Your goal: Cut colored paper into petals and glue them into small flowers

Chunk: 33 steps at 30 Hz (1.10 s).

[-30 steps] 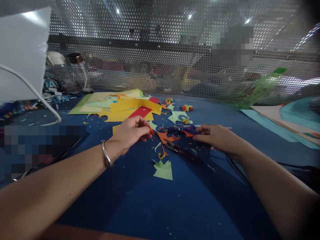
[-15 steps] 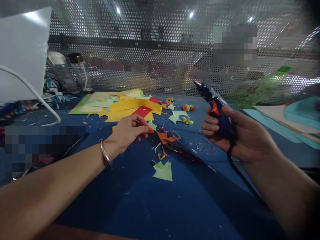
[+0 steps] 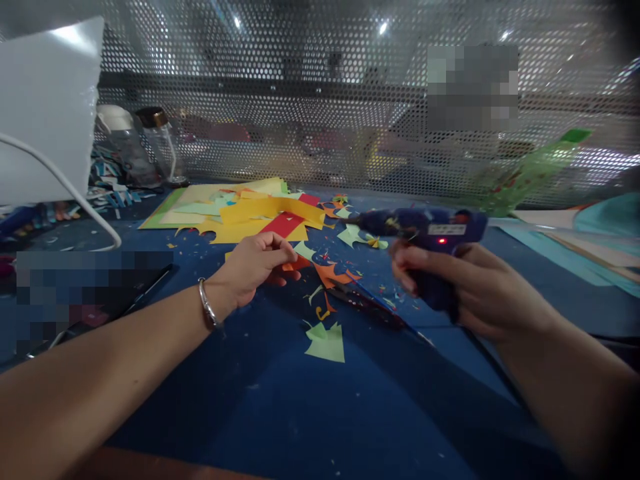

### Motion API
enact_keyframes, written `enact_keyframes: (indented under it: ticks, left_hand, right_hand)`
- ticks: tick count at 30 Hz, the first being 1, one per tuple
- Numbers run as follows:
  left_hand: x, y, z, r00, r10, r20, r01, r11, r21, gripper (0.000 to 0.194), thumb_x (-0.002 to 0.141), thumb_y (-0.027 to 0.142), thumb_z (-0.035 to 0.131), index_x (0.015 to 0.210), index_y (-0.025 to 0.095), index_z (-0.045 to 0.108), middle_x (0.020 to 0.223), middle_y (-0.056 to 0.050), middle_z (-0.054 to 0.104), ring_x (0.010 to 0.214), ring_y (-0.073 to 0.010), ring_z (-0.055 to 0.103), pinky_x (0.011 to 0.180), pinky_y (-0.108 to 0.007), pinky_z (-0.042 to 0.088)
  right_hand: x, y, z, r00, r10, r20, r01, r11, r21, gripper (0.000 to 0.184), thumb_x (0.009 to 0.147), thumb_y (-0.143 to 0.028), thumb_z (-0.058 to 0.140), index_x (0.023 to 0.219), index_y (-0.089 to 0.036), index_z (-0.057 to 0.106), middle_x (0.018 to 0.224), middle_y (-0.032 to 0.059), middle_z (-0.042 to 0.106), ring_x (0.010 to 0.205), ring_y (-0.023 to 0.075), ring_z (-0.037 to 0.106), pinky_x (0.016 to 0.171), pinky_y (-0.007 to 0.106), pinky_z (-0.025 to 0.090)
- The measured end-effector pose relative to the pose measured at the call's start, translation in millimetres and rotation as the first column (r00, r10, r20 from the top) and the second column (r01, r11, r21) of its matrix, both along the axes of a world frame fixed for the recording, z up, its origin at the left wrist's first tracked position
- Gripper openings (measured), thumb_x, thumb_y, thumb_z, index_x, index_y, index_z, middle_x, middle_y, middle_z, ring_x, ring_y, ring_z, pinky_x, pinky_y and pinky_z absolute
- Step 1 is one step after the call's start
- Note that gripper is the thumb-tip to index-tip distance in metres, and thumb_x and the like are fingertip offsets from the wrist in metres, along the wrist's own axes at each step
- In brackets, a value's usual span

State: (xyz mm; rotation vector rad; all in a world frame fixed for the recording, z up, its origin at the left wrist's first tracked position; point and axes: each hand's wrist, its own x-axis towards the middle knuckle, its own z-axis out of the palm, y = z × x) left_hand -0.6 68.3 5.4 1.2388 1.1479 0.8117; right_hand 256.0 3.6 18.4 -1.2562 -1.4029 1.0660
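Note:
My right hand [image 3: 470,287] is wrapped round the grip of a dark blue hot glue gun [image 3: 425,227], its nozzle pointing left and a small red light glowing on its side. Between the thumb and fingers of my left hand [image 3: 260,267] is a small orange paper piece [image 3: 296,264], partly covered by the fingers. Orange paper scraps [image 3: 333,275] lie just right of that hand, beside dark-handled scissors [image 3: 370,307]. Closer to me rests a pale green paper scrap [image 3: 326,343]. A small folded paper flower [image 3: 376,243] sits below the glue gun's barrel.
Yellow paper sheets [image 3: 250,220] and a red strip [image 3: 284,224] are piled at the back left. Two bottles [image 3: 160,143] stand behind them. At right are light blue sheets [image 3: 555,250] and a leaning green bottle [image 3: 540,170]. A perforated metal panel [image 3: 300,100] closes off the back.
My right hand has turned the glue gun from pointing up and away to lying level, nozzle to the left. My left hand has barely moved, still pinching the orange paper.

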Motion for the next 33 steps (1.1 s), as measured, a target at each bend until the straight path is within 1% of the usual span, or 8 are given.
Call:
enact_keyframes:
  ticks: [2, 4, 7, 10, 13, 17, 23, 33]
  left_hand:
    - [-0.6, 0.8, -0.1, 0.999, 0.013, -0.04, -0.012, 1.0, 0.019, 0.014, 0.084, 0.013, 0.063, 0.075, 0.016, 0.052, 0.075, -0.001, 0.068, 0.06, -0.0095, 0.067, 0.051, -0.019, 0.042]
    - [-0.8, 1.4, -1.4, 0.998, 0.014, -0.066, -0.012, 0.999, 0.03, 0.012, 0.084, 0.015, 0.063, 0.076, 0.016, 0.053, 0.074, -0.001, 0.068, 0.06, -0.0104, 0.068, 0.05, -0.019, 0.042]
    - [-0.5, 1.1, -3.8, 0.997, -0.003, -0.073, 0.005, 1.0, 0.029, 0.01, 0.084, 0.018, 0.063, 0.077, 0.016, 0.055, 0.074, -0.001, 0.068, 0.062, -0.0121, 0.069, 0.052, -0.02, 0.046]
    - [-0.2, -0.4, -4.7, 0.997, -0.025, -0.075, 0.027, 0.999, 0.034, 0.01, 0.084, 0.018, 0.063, 0.077, 0.016, 0.057, 0.072, -0.002, 0.068, 0.06, -0.011, 0.067, 0.054, -0.021, 0.049]
    - [0.2, -2.0, -4.5, 0.997, -0.043, -0.068, 0.046, 0.998, 0.039, 0.01, 0.084, 0.016, 0.063, 0.076, 0.015, 0.057, 0.069, -0.002, 0.067, 0.059, -0.0102, 0.066, 0.055, -0.02, 0.05]
    - [1.0, -2.8, -4.8, 0.996, -0.059, -0.059, 0.062, 0.997, 0.045, 0.01, 0.084, 0.015, 0.062, 0.076, 0.015, 0.057, 0.068, -0.001, 0.065, 0.061, -0.0117, 0.067, 0.055, -0.021, 0.051]
    - [2.0, -4.5, -5.0, 0.995, -0.095, -0.026, 0.095, 0.995, 0.008, 0.012, 0.086, 0.016, 0.062, 0.076, 0.015, 0.056, 0.066, 0.001, 0.062, 0.061, -0.0124, 0.068, 0.056, -0.022, 0.052]
    - [4.3, -7.2, -3.1, 0.992, -0.113, -0.052, 0.113, 0.994, 0.007, 0.013, 0.084, 0.017, 0.063, 0.073, 0.015, 0.057, 0.068, 0.001, 0.06, 0.061, -0.0122, 0.067, 0.056, -0.023, 0.052]
  right_hand:
    - [-3.4, -1.0, -4.2, 0.978, 0.006, 0.21, -0.005, 1.0, -0.005, 0.037, 0.074, -0.056, 0.072, 0.064, -0.021, 0.066, 0.059, -0.0004, 0.059, 0.054, 0.0129, 0.052, 0.049, 0.025, 0.041]
    - [-7.5, -1.2, -6.8, 0.914, -0.008, 0.405, 0.011, 1.0, -0.004, 0.038, 0.072, -0.06, 0.071, 0.065, -0.022, 0.069, 0.062, 0.0, 0.062, 0.058, 0.0159, 0.057, 0.054, 0.028, 0.046]
    - [-14.5, -1.8, -8.3, 0.819, -0.005, 0.574, 0.047, 0.997, -0.058, 0.044, 0.068, -0.067, 0.067, 0.061, -0.023, 0.069, 0.059, 0.0012, 0.065, 0.059, 0.0201, 0.06, 0.055, 0.032, 0.051]
    - [-20.3, -3.5, -9.0, 0.819, 0.042, 0.572, 0.053, 0.988, -0.148, 0.045, 0.067, -0.068, 0.065, 0.063, -0.023, 0.067, 0.051, 0.0007, 0.062, 0.054, 0.0208, 0.059, 0.046, 0.031, 0.049]
    - [-24.2, -5.4, -9.3, 0.808, 0.052, 0.587, 0.051, 0.986, -0.158, 0.043, 0.068, -0.065, 0.065, 0.064, -0.022, 0.066, 0.052, 0.0005, 0.063, 0.052, 0.0189, 0.057, 0.042, 0.029, 0.047]
    - [-26.5, -6.3, -9.6, 0.772, 0.051, 0.633, 0.007, 0.996, -0.089, 0.038, 0.073, -0.06, 0.062, 0.063, -0.023, 0.064, 0.048, -0.0021, 0.059, 0.046, 0.0159, 0.052, 0.04, 0.027, 0.042]
    - [-26.6, -4.8, -13.0, 0.727, 0.046, 0.685, -0.076, 0.997, 0.013, 0.034, 0.079, -0.055, 0.059, 0.061, -0.026, 0.062, 0.042, -0.004, 0.051, 0.043, 0.0168, 0.05, 0.039, 0.028, 0.039]
    - [-29.4, -5.9, -9.4, 0.728, 0.043, 0.684, -0.126, 0.989, 0.072, 0.025, 0.08, -0.049, 0.059, 0.077, -0.027, 0.07, 0.062, -0.0017, 0.063, 0.057, 0.0191, 0.057, 0.048, 0.029, 0.046]
